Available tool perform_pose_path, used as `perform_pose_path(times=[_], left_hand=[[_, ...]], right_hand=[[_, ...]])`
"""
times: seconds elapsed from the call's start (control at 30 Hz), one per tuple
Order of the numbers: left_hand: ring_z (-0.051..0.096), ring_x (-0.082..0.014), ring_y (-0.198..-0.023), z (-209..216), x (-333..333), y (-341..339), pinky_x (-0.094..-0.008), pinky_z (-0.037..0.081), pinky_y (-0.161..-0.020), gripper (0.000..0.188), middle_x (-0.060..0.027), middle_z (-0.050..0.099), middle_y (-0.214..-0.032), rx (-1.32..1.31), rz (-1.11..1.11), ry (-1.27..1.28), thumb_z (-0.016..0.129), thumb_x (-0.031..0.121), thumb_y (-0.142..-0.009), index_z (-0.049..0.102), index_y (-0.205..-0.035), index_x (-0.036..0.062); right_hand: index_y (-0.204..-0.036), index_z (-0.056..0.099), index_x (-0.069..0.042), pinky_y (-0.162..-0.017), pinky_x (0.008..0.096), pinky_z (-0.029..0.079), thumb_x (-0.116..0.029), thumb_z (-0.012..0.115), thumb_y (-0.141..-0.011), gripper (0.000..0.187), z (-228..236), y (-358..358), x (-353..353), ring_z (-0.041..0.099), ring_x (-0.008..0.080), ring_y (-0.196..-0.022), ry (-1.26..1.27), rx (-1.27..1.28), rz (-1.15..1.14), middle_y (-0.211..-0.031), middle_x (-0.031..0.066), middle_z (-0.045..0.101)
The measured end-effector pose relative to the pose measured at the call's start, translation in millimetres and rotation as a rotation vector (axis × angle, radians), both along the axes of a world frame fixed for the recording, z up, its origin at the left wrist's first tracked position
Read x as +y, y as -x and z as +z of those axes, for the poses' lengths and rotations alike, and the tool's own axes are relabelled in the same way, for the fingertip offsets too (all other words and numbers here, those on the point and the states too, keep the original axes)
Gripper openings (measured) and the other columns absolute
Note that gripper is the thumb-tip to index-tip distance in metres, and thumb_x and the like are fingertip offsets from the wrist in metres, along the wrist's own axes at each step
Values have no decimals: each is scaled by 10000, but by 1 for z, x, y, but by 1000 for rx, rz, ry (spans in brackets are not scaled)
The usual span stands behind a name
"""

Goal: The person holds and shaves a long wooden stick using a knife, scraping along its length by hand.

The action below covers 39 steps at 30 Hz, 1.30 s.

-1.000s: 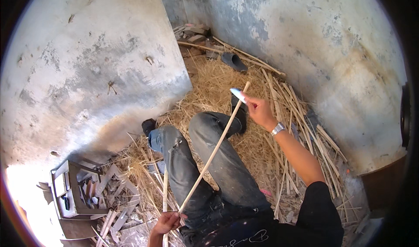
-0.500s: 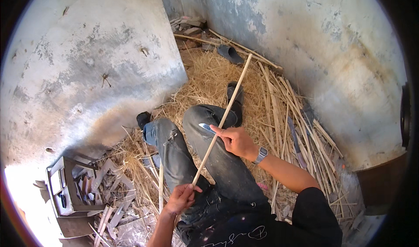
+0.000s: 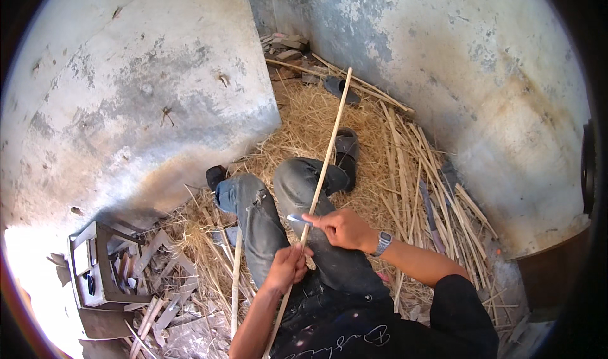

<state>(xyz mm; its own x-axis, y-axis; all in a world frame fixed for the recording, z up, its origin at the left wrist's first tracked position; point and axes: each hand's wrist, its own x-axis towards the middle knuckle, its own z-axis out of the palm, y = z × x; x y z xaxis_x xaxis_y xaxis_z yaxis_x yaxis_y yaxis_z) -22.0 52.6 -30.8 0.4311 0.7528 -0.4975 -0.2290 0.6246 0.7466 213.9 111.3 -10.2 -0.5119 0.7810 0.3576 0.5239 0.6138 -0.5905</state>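
A long pale wooden stick [image 3: 330,150] runs slantwise across my lap, its far end raised above the straw. My left hand [image 3: 287,268] is closed around its lower part, and the stick's near end runs down past my forearm to the lower edge. In my right hand [image 3: 345,230] is a knife [image 3: 296,218], with its short blade crossing the stick just beyond my left hand and the forefinger stretched along it. The handle is hidden in my fist. Beneath both hands are my worn dark jeans [image 3: 259,223].
Straw-like shavings [image 3: 304,115] cover the floor. A pile of long sticks [image 3: 437,194] lies on the right along the wall. One loose slipper [image 3: 342,89] lies far ahead. At the left, a wooden frame [image 3: 95,257] stands among scraps. Another pale strip [image 3: 236,283] leans by my left leg.
My right hand with the knife has come down the stick toward my left hand. My left hand has moved slightly up and right. The stick stands steeper, its far end shifted left.
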Motion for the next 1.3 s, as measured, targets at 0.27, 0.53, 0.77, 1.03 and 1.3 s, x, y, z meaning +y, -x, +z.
perform_pose_path(times=[0.27,0.53,0.77,1.03,1.3], left_hand=[[311,-62,-479,-13,-6,27,-244,258,-425,433,55,329,-601,-16,-117,21,406,397,-1124,597,-1063,13],[458,-95,-495,-2,-84,118,-266,361,-473,419,-21,557,-612,367,-210,-143,397,328,-1129,630,-980,13],[560,-118,-536,11,-108,133,-296,442,-531,434,-20,582,-599,898,-185,-389,459,330,-1093,646,-828,42],[468,-87,-522,12,-71,101,-281,375,-509,428,2,507,-572,715,-195,-311,484,297,-1095,617,-794,24],[441,-68,-510,11,-54,82,-263,342,-485,414,20,487,-581,653,-180,-347,484,300,-1097,594,-793,42]], right_hand=[[-1274,718,-90,-598,328,533,26,620,-925,381,-9,-20,18,724,217,-684,149,196,-152,-1197,131,722],[-1330,696,-213,-498,359,433,-46,626,-940,429,-21,-85,115,545,246,-492,-121,144,-547,-842,182,722],[-1374,664,-205,-495,331,420,-43,613,-964,444,-21,-96,139,539,175,-512,-137,197,-635,-898,204,737],[-1353,677,-119,-537,259,426,76,622,-927,471,-39,-93,119,557,55,-621,-182,237,-493,-1007,211,767],[-1380,661,-154,-473,302,397,2,623,-949,460,-37,-83,97,488,139,-469,-192,218,-447,-898,205,759]])
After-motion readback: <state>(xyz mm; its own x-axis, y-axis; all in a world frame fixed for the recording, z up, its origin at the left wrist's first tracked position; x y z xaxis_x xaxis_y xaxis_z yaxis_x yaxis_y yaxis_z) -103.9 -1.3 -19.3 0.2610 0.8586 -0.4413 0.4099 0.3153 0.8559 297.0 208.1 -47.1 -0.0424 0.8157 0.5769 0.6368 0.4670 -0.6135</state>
